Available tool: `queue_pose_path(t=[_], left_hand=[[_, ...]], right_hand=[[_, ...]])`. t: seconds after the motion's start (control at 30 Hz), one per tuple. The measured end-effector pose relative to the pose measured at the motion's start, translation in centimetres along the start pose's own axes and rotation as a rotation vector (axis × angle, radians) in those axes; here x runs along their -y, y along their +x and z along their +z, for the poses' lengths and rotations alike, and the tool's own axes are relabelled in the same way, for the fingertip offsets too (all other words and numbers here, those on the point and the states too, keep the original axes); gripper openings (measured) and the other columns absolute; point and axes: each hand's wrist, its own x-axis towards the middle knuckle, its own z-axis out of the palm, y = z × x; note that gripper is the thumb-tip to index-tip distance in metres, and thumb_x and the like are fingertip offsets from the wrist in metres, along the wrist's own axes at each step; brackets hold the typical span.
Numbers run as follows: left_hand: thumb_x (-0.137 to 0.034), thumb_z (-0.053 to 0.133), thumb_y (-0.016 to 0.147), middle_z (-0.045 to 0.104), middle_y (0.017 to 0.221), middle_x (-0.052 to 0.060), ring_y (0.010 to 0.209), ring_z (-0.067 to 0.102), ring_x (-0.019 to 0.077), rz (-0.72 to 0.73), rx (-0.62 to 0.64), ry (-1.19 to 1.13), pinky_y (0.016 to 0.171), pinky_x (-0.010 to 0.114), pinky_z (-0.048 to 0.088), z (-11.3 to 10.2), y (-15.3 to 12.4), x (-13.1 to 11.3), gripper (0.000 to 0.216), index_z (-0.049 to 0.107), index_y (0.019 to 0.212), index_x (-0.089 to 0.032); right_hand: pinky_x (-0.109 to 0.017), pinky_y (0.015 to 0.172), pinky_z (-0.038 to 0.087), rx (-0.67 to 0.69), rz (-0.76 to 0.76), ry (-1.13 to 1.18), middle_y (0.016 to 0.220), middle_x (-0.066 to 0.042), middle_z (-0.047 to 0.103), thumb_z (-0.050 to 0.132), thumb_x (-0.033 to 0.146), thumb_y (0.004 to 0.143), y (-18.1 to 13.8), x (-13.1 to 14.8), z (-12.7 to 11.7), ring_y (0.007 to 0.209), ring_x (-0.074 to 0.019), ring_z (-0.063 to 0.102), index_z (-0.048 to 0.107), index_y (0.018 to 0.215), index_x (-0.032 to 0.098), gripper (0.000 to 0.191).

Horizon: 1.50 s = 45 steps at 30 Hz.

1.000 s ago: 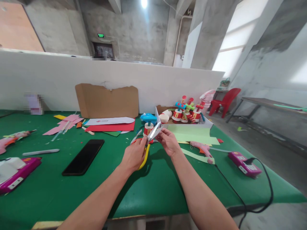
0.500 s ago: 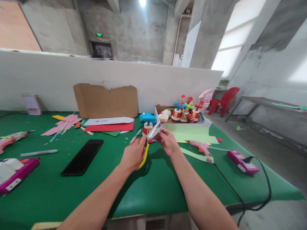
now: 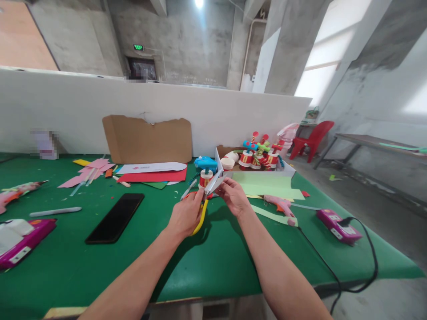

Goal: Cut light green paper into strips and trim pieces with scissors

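My left hand (image 3: 187,214) is closed around a pair of scissors (image 3: 201,218) with a yellow handle, their blades pointing up and away. Close to the blades, my right hand (image 3: 233,195) pinches a small whitish piece (image 3: 218,181) that looks like paper. The piece lies against the blades, and the fingers partly hide it. Just behind my hands stands a red and white paper cup (image 3: 206,178) with a dark green coil on top. Something orange-red (image 3: 190,195) lies on the table beside my left fingers.
A shallow box (image 3: 290,171) at the back holds several cup figures. Pale green paper (image 3: 267,184), a pink glue gun (image 3: 280,205) and a purple power strip (image 3: 336,226) lie right. A black phone (image 3: 115,218), a pen (image 3: 55,212) and coloured paper (image 3: 153,177) lie left.
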Motion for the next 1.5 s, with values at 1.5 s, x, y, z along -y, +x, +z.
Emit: queue_pose_path(t=[1.5], left_hand=[[-0.027, 0.033, 0.096, 0.059, 0.121, 0.013, 0.097, 0.065, 0.0245, 0.003, 0.007, -0.012, 0.071, 0.033, 0.051, 0.23, 0.1, 0.14, 0.041, 0.037, 0.136, -0.018]], right_hand=[[-0.024, 0.067, 0.051, 0.048, 0.005, -0.049, 0.07, 0.003, 0.071, 0.089, 0.038, 0.051, -0.11, 0.05, 0.02, 0.063, -0.0101, 0.061, 0.069, 0.072, 0.02, 0.033]])
